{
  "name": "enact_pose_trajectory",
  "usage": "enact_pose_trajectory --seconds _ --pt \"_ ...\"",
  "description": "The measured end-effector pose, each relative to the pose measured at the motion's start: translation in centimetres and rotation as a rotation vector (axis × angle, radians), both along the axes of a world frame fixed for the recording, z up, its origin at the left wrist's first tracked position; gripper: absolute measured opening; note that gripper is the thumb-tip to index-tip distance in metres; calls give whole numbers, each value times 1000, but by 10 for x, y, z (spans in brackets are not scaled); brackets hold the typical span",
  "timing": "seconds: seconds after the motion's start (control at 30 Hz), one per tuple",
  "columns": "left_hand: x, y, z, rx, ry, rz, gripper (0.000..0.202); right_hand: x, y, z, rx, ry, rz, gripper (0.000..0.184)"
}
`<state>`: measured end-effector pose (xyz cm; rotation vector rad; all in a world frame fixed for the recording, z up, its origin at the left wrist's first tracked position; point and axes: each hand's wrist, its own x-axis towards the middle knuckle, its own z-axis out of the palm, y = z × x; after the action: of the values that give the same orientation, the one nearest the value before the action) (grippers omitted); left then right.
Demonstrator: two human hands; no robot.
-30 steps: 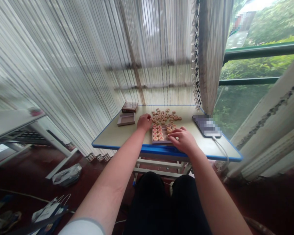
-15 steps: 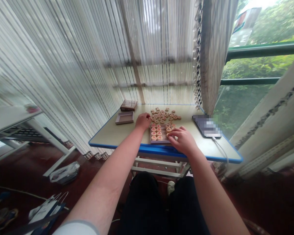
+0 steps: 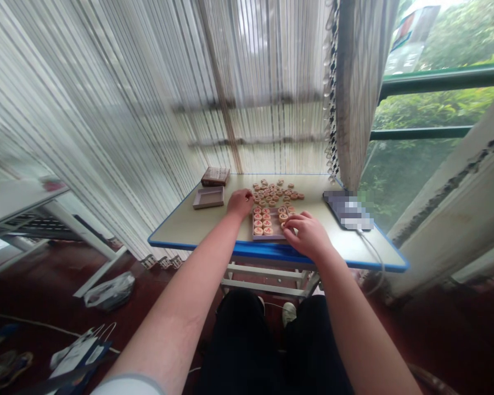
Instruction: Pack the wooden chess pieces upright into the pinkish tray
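Round wooden xiangqi pieces [image 3: 271, 193] lie scattered across the far middle of the table. At their left edge is my left hand [image 3: 241, 203], its fingers curled together; what they hold, if anything, is too small to make out. A shallow open box [image 3: 274, 229] near the front edge has two columns of red-marked pieces [image 3: 262, 221] on its left side and dark-marked pieces [image 3: 282, 214] on its right. My right hand [image 3: 308, 233] reaches over the box's right wall, fingertips closed on a xiangqi piece [image 3: 284, 225] in the right column, partly hidden by the fingers.
The shallow box lid [image 3: 208, 198] and a brown box [image 3: 215, 176] lie at the table's left. A phone [image 3: 348, 210] with a white cable [image 3: 372, 247] is on the right. Striped curtains [image 3: 271, 126] hang behind the blue-edged table [image 3: 185, 230].
The view has shifted very slightly. Both hands keep nearly the same place and pose, and the pieces in the box look unchanged.
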<state>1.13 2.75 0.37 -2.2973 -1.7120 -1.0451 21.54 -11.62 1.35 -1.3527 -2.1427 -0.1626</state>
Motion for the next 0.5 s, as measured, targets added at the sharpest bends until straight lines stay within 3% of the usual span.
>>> enact_pose_trajectory --seconds 0.5 --pt "2 -6 5 -16 -41 14 16 -1 -1 1 19 12 -18 21"
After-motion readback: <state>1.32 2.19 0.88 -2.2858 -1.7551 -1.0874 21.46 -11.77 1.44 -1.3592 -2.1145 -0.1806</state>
